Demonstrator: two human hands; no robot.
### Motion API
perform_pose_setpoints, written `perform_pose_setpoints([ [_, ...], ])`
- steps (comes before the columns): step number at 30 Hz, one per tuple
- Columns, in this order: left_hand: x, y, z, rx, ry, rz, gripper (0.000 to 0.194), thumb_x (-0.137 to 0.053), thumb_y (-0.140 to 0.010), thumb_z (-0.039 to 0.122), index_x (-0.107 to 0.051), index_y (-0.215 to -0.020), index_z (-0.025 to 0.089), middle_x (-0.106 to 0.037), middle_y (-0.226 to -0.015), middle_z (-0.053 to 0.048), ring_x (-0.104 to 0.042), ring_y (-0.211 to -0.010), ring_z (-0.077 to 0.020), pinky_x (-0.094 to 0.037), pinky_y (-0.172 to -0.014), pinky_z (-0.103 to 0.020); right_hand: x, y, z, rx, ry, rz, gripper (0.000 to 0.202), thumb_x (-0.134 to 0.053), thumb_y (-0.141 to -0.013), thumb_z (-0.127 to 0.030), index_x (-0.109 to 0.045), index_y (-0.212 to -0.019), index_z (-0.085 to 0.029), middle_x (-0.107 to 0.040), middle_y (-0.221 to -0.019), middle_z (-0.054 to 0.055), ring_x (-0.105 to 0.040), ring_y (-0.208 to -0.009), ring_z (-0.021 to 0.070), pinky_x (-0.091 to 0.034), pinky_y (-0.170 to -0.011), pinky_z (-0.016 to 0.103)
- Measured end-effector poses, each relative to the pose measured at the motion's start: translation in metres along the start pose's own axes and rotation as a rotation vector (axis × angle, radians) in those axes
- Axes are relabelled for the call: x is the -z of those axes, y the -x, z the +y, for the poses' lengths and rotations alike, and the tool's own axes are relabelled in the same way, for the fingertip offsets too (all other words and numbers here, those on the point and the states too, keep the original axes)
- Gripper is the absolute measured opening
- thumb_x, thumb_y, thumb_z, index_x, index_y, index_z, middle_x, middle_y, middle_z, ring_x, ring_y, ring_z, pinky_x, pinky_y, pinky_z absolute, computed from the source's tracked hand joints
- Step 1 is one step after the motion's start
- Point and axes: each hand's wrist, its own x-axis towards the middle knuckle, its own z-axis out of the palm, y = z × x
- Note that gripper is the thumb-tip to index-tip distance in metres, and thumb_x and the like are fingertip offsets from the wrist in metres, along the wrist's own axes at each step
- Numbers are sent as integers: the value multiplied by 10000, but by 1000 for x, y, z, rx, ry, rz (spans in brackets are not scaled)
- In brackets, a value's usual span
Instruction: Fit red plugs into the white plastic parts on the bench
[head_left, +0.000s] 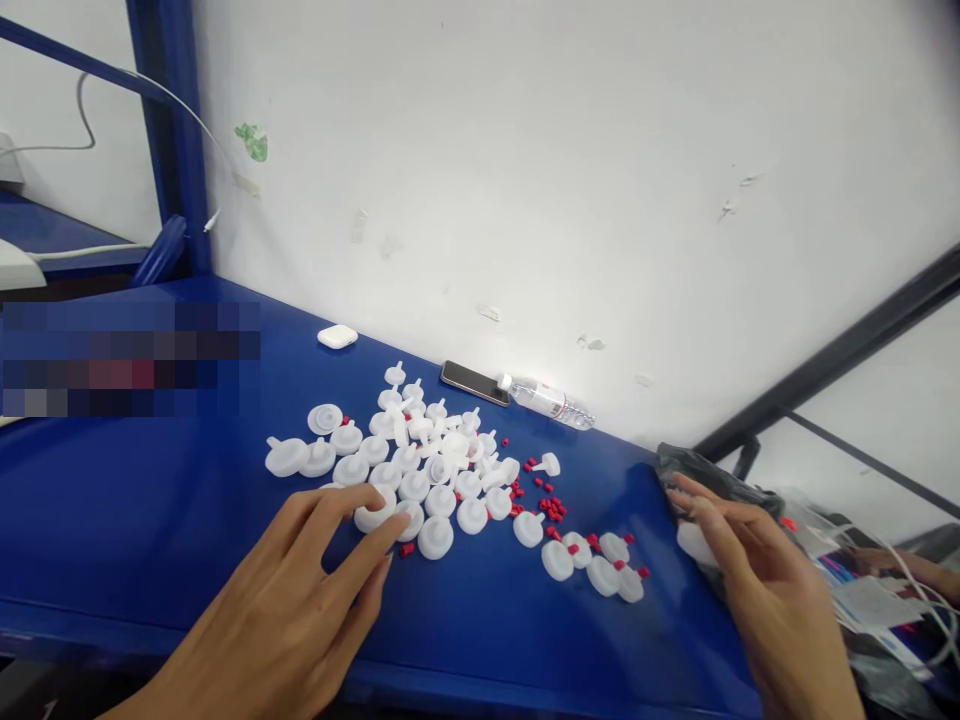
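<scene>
My left hand point(322, 570) reaches over the near edge of a pile of white plastic discs with short stems point(414, 485). Its fingers are apart, and the fingertips touch one white disc point(373, 517). At the right, my right hand point(757, 570) is beside a black plastic bag point(712, 480), fingers bent. A white disc point(694, 545) shows at its thumb and fingers; the exact grip is partly hidden. Small red caps point(553, 508) lie scattered right of the pile. Several discs with red caps at their stems point(604, 575) sit in a group nearer the right hand.
A phone point(475, 382) and a clear water bottle point(547, 398) lie along the wall, with a white earbud case point(337, 337) further left. Blue posts point(169, 130) rise at left. Beyond the right edge are cables, papers and another person's hand point(900, 570).
</scene>
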Motion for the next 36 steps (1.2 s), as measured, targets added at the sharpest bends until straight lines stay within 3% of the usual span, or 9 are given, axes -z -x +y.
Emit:
perform_pose_setpoints([
  [3, -2, -3, 1, 59, -11, 17, 330, -462, -1108, 162, -724, -1282, 259, -716, -1246, -66, -709, -1122, -261, -667, -881, -384, 9, -30, 33, 16, 403, 12, 545, -666, -792, -748, -819, -977, -259, -868, -1118, 123, -831, -1010, 373, -667, -926, 499],
  [5, -2, -6, 4, 173, -3, 39, 338, -447, -1124, 214, -694, -1346, 277, -687, -1213, -73, -729, -1014, -223, -657, -780, -325, 8, -39, 50, 11, 459, -56, 540, -669, -743, -731, -846, -912, -250, -873, -1025, 132, -829, -924, 382, -666, -867, 514],
  [8, -2, -10, 6, 207, -1, 10, 356, -421, -1118, 215, -675, -1356, 294, -694, -1208, -60, -761, -883, -183, -636, -667, -281, 3, -40, 64, 18, 474, -197, 502, -658, -757, -706, -872, -881, -269, -883, -947, 103, -834, -872, 372, -655, -826, 491],
  [14, -2, -8, 6, 244, 2, -51, 372, -408, -1112, 212, -621, -1409, 284, -691, -1234, -73, -790, -766, -192, -614, -521, -290, -4, -24, 50, 108, 514, -157, 565, -655, -834, -698, -870, -1109, -254, -859, -1189, 140, -791, -1078, 428, -584, -1017, 604],
  [18, -3, -8, 7, 271, -8, -80, 372, -381, -1128, 241, -576, -1441, 288, -655, -1265, -87, -787, -731, -183, -616, -495, -290, -10, -18, 36, 357, 519, -346, 355, -669, -924, -581, -901, -973, -317, -839, -1249, 108, -750, -1227, 394, -552, -1117, 596],
  [22, -3, -8, 8, 303, -1, -101, 363, -376, -1137, 302, -553, -1454, 301, -614, -1321, -101, -776, -726, -169, -629, -499, -282, -19, -22, 38, 459, 720, -469, 202, -730, -917, -394, -921, -907, -328, -814, -1334, 132, -719, -1296, 434, -572, -1093, 638],
  [26, -3, -7, 7, 291, -38, -135, 371, -341, -1138, 299, -563, -1436, 290, -624, -1397, -130, -805, -804, -208, -686, -568, -331, -26, -30, 44, 479, 868, -532, 154, -780, -880, -265, -925, -870, -317, -801, -1366, 156, -672, -1375, 473, -541, -1132, 684],
  [31, -4, -7, 6, 223, -92, -143, 407, -304, -1135, 264, -613, -1400, 256, -692, -1443, -147, -833, -1067, -297, -728, -647, -365, -32, -31, 44, 517, 869, -551, 167, -786, -834, -191, -897, -770, -298, -821, -1307, 164, -685, -1350, 485, -562, -1096, 685],
  [36, -1, -11, 10, 255, -46, -128, 408, -324, -1114, 233, -667, -1334, 266, -719, -1336, -128, -823, -778, -232, -700, -550, -352, -35, -31, 44, 577, 826, -536, 206, -714, -863, -200, -866, -757, -289, -836, -1250, 143, -700, -1320, 437, -587, -1069, 612],
])
